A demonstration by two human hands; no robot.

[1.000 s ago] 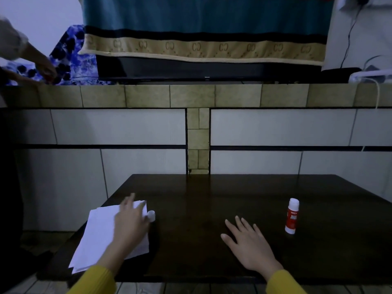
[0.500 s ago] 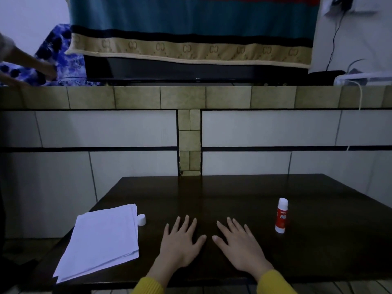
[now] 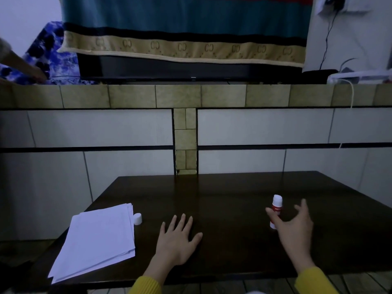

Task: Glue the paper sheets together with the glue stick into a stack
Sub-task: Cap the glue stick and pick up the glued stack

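fingers of the right hand point(image 3: 294, 228) curl open around the upright glue stick point(image 3: 276, 209); left of it, the left hand point(image 3: 177, 240) lies flat, fingers spread; paper sheets point(image 3: 97, 238) farther left.

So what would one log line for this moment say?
right hand: open, reaching glue stick | left hand: flat on table | paper stack: untouched

Dim and bluish throughout, with a faint sheen along the middle of the dark table point(image 3: 233, 187). Motion-blurred at the right hand point(image 3: 294, 228), sharper at the paper point(image 3: 95, 240). Bowed at the edges by the wide lens, noisy in the dark corners.
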